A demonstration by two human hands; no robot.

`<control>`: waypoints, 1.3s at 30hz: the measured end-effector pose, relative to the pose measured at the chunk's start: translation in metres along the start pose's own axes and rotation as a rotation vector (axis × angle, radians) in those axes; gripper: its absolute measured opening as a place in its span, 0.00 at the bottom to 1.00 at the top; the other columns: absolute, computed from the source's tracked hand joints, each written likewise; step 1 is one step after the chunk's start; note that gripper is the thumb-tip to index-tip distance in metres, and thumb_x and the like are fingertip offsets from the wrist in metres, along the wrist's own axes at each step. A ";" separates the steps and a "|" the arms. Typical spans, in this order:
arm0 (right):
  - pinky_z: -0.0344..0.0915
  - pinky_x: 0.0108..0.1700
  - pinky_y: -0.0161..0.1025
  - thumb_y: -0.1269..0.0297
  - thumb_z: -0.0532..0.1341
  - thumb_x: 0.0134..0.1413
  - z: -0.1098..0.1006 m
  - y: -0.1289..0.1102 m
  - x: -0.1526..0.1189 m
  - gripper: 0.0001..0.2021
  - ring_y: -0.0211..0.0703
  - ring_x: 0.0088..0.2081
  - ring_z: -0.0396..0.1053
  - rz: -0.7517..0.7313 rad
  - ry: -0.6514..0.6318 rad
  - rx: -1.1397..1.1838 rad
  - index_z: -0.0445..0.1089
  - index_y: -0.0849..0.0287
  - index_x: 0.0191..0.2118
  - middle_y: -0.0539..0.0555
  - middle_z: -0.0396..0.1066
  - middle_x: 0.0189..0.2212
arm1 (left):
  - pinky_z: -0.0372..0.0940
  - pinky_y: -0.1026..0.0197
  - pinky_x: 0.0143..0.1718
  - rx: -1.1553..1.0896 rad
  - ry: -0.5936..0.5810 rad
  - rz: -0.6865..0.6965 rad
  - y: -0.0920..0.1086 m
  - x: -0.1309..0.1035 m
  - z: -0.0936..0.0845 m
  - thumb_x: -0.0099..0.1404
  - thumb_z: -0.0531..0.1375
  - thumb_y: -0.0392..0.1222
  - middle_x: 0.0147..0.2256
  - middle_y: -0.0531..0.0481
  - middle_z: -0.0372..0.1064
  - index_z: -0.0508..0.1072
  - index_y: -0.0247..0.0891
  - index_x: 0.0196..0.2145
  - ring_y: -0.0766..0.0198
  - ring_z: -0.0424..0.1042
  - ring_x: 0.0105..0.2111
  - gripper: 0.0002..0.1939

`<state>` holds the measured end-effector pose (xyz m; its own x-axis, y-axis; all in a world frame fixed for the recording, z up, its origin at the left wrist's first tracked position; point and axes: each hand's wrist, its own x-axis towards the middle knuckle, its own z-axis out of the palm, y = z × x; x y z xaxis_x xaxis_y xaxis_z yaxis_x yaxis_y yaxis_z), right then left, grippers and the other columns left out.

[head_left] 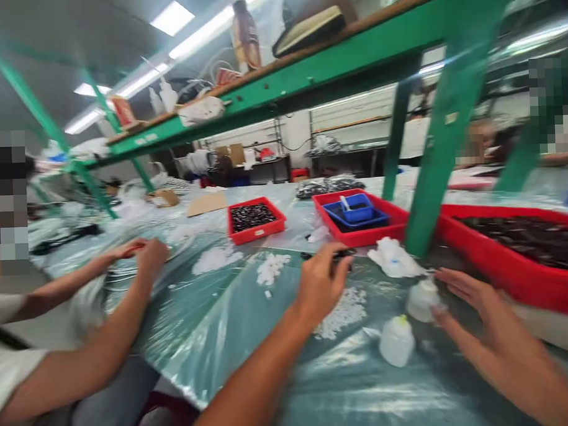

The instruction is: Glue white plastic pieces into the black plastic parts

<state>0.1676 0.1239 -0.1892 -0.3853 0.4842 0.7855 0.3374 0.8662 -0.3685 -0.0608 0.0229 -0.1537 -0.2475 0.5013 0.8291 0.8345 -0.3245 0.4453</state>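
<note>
Near the middle of the table, my left hand (320, 286) is curled with thumb and fingers at a small, dark, shiny piece (345, 253). The piece is partly hidden and blurred, so its exact kind does not show. Below that hand lies a spread of small white pieces (346, 313). On the right, my right hand (483, 324) has thumb and fingers apart beside a white squeeze bottle (422, 300). The thumb reaches the bottle's side; whether it presses there I cannot tell. A second white bottle (396, 342) with a yellowish tip stands closer to me.
A red tray (280, 224) of dark pieces, another red tray (396, 224) with blue trays inside, and a larger red bin (538, 285) stand behind. A crumpled white bag (392, 259) lies by the green post (433, 152). A co-worker's hands (150, 258) work at left.
</note>
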 end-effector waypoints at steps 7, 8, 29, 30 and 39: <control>0.68 0.56 0.44 0.66 0.54 0.69 -0.029 -0.016 0.007 0.15 0.49 0.54 0.70 -0.209 -0.015 -0.079 0.62 0.57 0.58 0.61 0.69 0.52 | 0.58 0.64 0.26 0.062 0.084 -0.191 -0.011 0.008 -0.013 0.74 0.51 0.40 0.33 0.50 0.74 0.64 0.39 0.45 0.66 0.69 0.23 0.05; 0.67 0.56 0.42 0.68 0.54 0.69 -0.030 -0.019 0.010 0.14 0.48 0.54 0.70 -0.252 -0.015 -0.074 0.63 0.58 0.57 0.60 0.70 0.51 | 0.57 0.64 0.26 0.081 0.086 -0.197 -0.012 0.009 -0.015 0.74 0.50 0.40 0.32 0.50 0.74 0.63 0.39 0.44 0.65 0.70 0.23 0.05; 0.66 0.44 0.39 0.77 0.59 0.55 0.090 -0.032 0.098 0.12 0.49 0.41 0.75 -0.208 -1.043 -0.046 0.79 0.62 0.39 0.59 0.78 0.39 | 0.57 0.65 0.26 0.097 0.209 0.015 -0.013 0.014 -0.029 0.73 0.49 0.39 0.29 0.54 0.70 0.59 0.41 0.45 0.66 0.68 0.23 0.04; 0.66 0.42 0.38 0.78 0.59 0.55 0.090 -0.031 0.097 0.12 0.48 0.39 0.74 -0.204 -1.055 -0.041 0.79 0.62 0.38 0.59 0.78 0.37 | 0.56 0.65 0.26 0.082 0.217 0.014 -0.014 0.015 -0.030 0.73 0.49 0.38 0.28 0.55 0.68 0.59 0.41 0.44 0.67 0.67 0.23 0.04; 0.62 0.36 0.36 0.79 0.60 0.51 0.084 -0.033 0.097 0.11 0.44 0.34 0.72 -0.216 -1.123 0.006 0.78 0.59 0.30 0.54 0.77 0.29 | 0.55 0.65 0.25 0.042 0.129 -0.034 -0.013 0.008 -0.023 0.72 0.50 0.39 0.24 0.59 0.59 0.59 0.41 0.42 0.67 0.62 0.21 0.02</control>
<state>0.0473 0.1526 -0.1429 -0.9858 0.1589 -0.0537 0.1676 0.9438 -0.2847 -0.0848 0.0131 -0.1448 -0.3346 0.4035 0.8516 0.8437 -0.2742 0.4614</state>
